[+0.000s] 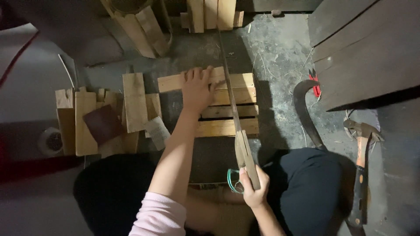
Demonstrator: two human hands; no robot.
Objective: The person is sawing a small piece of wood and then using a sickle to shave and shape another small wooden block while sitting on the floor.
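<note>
head view | looks steeply down from above | close over floor (280,57) | single view

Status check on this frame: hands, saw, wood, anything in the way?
Left hand flat on the top plank. Right hand gripping the handsaw, blade across the stacked planks. Hammer and curved blade lie aside, clear of the cut.

Pale, bare, matt wood in the planks (227,127); dull grey metal saw blade (228,85) on a worn wooden handle (247,159); rough, stained concrete floor (275,52); hammer (362,175) gripped in orange-and-black rubber
</note>
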